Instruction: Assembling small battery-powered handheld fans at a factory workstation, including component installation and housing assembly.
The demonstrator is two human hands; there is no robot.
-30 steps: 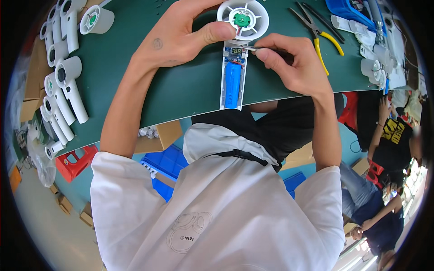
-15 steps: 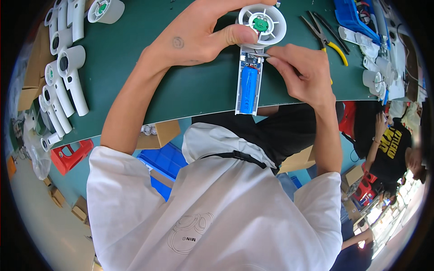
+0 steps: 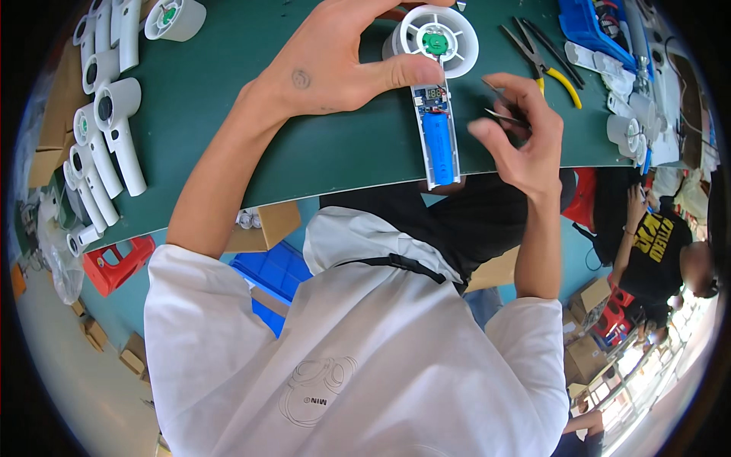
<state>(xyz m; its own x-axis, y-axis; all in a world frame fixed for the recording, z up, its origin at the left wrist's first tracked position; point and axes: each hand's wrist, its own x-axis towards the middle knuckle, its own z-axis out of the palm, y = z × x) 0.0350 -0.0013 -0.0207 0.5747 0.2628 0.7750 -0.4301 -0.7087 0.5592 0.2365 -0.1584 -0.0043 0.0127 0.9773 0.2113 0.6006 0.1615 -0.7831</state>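
My left hand (image 3: pixel 335 68) is closed around the round white head of a handheld fan (image 3: pixel 466 34), its thumb pressed on the lower rim. A green piece sits at the hub of the fan head. Below it the handle is uncovered, showing a small blue circuit board (image 3: pixel 434 96) and a blue cylindrical battery (image 3: pixel 438 148). To the right, my right hand (image 3: pixel 537 141) holds a pair of tweezers (image 3: pixel 505 119) with parted tips, clear of the handle. Part of the tweezers is hidden in the palm.
Several white fan housings (image 3: pixel 126 148) lie along the left of the green table (image 3: pixel 251 164). Yellow-handled pliers (image 3: pixel 560 80) lie at the right, near a blue bin (image 3: pixel 598 34) and white plastic parts (image 3: pixel 624 129). A person in black (image 3: pixel 659 251) is at far right.
My right hand has drawn the tweezers away from the circuit board, and their tips have spread. The fan's handle has swung slightly right, and a small display on the board now shows.
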